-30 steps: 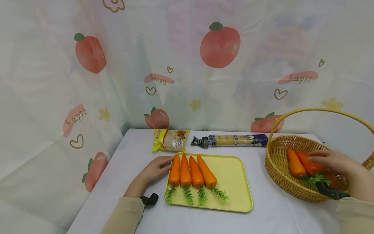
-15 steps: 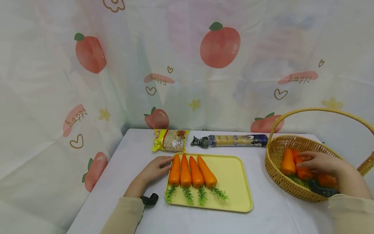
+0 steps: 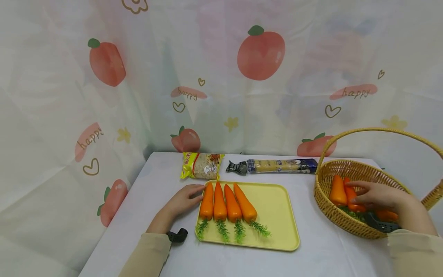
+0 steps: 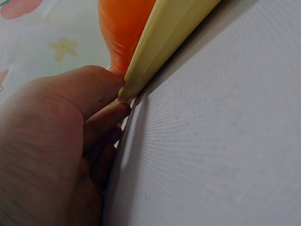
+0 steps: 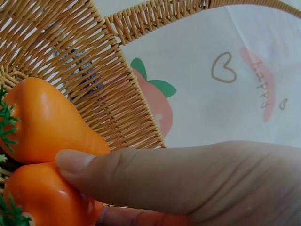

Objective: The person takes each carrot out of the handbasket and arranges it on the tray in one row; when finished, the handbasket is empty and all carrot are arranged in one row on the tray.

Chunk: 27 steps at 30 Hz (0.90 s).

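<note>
Nearest: beige cloth sleeves (image 3: pixel 147 254), both arms; black wrist mounts (image 3: pixel 177 236) at cuffs. L hand (image 3: pixel 185 199) at left edge of shallow yellow rectangular tray (image 3: pixel 275 215): thumb vs. fingers, pinching rim (L wrist view). Tray lies on white cloth-covered table (image 3: pixel 173 254). On tray's left half: 4 glossy orange cone-shaped carrots (image 3: pixel 220 204), side by side, tips away, green fronds twd person; rightmost slants.

R hand (image 3: pixel 382 196) inside round tan wicker basket (image 3: pixel 323 204) w/ tall arched handle, right of tray: thumb + fingers pinching smooth orange basket carrot (image 3: pixel 351 197). 2nd orange carrot (image 3: pixel 337 192) beside it, touching; more orange partly hidden under hand.

Farther: yellow-and-clear plastic packet (image 3: pixel 204 166) just behind tray; long narrow dark-ended pack (image 3: pixel 280 166) to its right. Back: white fabric backdrop (image 3: pixel 214 38), printed fruit + "happy".
</note>
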### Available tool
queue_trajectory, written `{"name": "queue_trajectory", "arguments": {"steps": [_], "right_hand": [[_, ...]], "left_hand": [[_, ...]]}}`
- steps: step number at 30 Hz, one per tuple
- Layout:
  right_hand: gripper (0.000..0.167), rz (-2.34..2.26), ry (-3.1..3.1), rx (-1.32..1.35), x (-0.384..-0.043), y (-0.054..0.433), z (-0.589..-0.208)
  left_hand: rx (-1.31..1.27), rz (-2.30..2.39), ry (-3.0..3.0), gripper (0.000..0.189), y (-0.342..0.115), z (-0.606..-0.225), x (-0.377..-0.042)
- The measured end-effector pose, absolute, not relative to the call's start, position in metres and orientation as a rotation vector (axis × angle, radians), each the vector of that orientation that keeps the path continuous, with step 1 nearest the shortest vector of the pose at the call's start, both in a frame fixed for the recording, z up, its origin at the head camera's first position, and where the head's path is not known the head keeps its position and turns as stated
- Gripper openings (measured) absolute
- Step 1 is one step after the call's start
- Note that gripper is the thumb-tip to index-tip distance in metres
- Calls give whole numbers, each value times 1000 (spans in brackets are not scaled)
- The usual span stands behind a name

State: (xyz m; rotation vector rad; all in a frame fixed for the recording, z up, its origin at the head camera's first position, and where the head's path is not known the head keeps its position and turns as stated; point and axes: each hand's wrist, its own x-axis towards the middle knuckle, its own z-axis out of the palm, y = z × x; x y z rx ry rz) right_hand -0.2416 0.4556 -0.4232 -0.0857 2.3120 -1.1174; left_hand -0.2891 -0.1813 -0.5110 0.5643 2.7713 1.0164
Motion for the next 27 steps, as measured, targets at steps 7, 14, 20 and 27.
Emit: {"name": "queue_trajectory", "arguments": {"steps": [7, 14, 20, 27], "right_hand": [[80, -1180, 2240, -58, -243, 455, -427], [81, -1165, 2271, 31, -242, 450, -424], [80, -1156, 2314, -1, -241, 451, -423], [66, -1173, 2389, -48, -236, 454, -418]], "left_hand": [[536, 1037, 2759, 48, -182, -510, -289], [547, 1027, 2766, 47, -182, -510, -288], [559, 1036, 2763, 47, -181, -511, -289], [545, 1039, 2763, 47, -181, -511, -289]]}}
